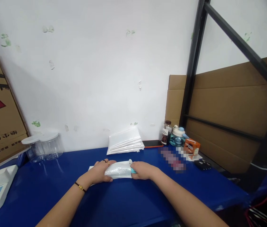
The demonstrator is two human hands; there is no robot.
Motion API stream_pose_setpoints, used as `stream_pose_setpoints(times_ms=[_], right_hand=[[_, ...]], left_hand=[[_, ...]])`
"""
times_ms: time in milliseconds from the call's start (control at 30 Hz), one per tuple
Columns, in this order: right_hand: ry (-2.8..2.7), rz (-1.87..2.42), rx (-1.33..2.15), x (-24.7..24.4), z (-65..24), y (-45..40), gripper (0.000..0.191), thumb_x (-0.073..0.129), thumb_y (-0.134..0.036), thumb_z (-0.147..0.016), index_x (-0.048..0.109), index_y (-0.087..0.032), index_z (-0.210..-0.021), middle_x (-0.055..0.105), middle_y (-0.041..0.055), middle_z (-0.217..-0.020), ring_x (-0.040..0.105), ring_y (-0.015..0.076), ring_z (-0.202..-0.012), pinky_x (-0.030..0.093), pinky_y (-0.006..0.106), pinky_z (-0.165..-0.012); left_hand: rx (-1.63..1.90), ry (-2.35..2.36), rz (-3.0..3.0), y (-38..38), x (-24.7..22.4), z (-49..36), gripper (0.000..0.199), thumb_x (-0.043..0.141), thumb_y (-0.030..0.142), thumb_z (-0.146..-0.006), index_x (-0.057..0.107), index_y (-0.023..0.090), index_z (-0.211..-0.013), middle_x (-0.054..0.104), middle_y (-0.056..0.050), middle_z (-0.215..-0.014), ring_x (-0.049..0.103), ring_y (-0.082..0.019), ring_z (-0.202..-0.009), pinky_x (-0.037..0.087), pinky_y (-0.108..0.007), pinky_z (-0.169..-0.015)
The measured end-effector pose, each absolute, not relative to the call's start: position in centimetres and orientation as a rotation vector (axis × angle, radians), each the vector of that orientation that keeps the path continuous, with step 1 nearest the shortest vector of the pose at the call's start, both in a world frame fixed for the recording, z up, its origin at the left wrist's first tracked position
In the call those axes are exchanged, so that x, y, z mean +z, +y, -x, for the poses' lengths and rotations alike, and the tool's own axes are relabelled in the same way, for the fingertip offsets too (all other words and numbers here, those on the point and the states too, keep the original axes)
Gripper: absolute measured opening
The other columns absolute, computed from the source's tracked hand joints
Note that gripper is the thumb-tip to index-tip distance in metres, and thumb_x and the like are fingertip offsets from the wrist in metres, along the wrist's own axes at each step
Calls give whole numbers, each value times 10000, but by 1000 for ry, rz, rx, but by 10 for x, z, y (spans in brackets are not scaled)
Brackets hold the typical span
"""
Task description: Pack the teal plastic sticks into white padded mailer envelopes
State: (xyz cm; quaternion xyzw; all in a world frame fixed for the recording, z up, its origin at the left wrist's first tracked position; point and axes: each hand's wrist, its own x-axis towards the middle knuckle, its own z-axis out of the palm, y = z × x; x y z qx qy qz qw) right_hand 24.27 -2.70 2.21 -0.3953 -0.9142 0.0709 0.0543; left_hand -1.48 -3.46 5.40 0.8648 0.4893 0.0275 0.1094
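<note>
A white, shiny padded packet (pixel 119 170) lies on the blue table (pixel 74 205), between my two hands. My left hand (pixel 101 171), with rings and a bracelet, is wrapped round the packet's left part. At its right end, my right hand (pixel 141 170) grips the edge with bent fingers, and a bit of light blue material shows beside them. What lies inside the packet is hidden. Behind my hands, by the wall, rests a stack of similar white packets (pixel 125 141).
Two clear jars (pixel 51 146) with white lids stand at the back left. A white tray (pixel 8 179) is at the far left. Toward the back right are a phone (pixel 152 144), a dark bottle (pixel 166 133), a blue bottle (pixel 177 137), an orange box (pixel 192 148) and a black object (pixel 202 164).
</note>
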Motion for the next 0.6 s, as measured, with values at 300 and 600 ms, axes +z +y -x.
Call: stream_pose_setpoints(times_ms=[300, 600], right_hand=[[-2817, 1252, 319, 36, -288, -29, 152, 545, -261, -741, 610, -157, -832, 615, 70, -841, 547, 190, -692, 344, 256, -571], [-2790, 1241, 229, 25, -301, -27, 179, 511, -285, -796, 547, -183, -938, 551, 62, -932, 536, 189, -775, 390, 266, -639]], left_hand=[[1, 1579, -2451, -33, 66, 49, 779, 695, 358, -556, 413, 394, -1281, 504, -37, -1247, 475, -318, -1096, 303, -429, -947], [-73, 1827, -2315, -19, 63, 138, 852, 671, 239, -513, 397, 380, -1307, 465, -69, -1325, 344, -356, -1255, 219, -524, -1010]])
